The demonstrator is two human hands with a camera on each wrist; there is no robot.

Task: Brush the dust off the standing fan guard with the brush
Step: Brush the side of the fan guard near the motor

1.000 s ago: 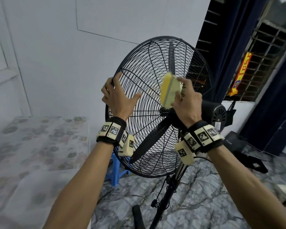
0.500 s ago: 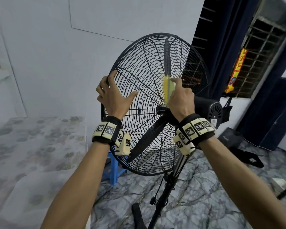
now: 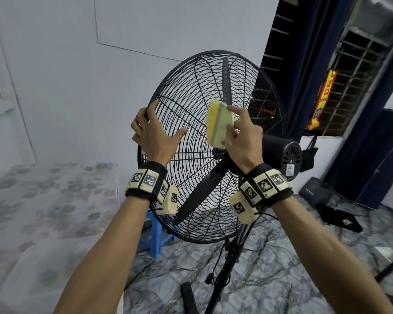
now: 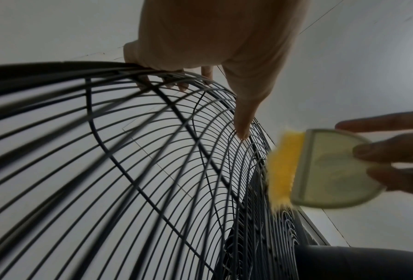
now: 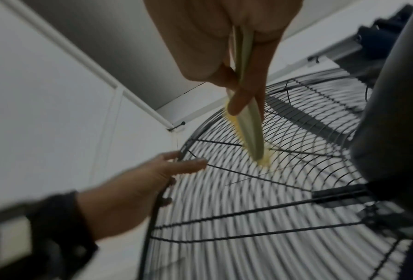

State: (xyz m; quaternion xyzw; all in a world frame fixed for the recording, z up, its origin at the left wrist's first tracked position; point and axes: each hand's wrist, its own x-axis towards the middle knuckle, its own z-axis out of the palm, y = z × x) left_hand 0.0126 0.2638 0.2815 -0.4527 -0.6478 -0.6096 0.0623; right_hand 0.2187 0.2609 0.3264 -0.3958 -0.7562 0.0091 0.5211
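Observation:
A black standing fan's wire guard (image 3: pixel 191 132) (image 4: pixel 153 170) (image 5: pixel 272 208) faces left, seen from its rear side. My left hand (image 3: pixel 154 134) (image 4: pixel 212 47) (image 5: pixel 138 181) grips the guard's left rim, fingers curled over the ring and thumb laid on the wires. My right hand (image 3: pixel 243 139) (image 5: pixel 227 49) pinches a pale green brush (image 3: pixel 221 123) (image 4: pixel 332 170) (image 5: pixel 248 123) with yellow bristles (image 4: pixel 284 168). The bristles touch the guard wires just above the hub.
The black motor housing (image 3: pixel 281 155) sits right of my right hand. The fan pole (image 3: pixel 225 275) and cable run down to a marbled floor. A blue stool (image 3: pixel 154 234) stands behind the guard, a patterned mattress (image 3: pixel 43 211) at left, dark bags (image 3: pixel 336 216) at right.
The brush has turned from edge-on to show its flat face and sits at the upper middle of the guard. The left hand keeps its hold on the rim.

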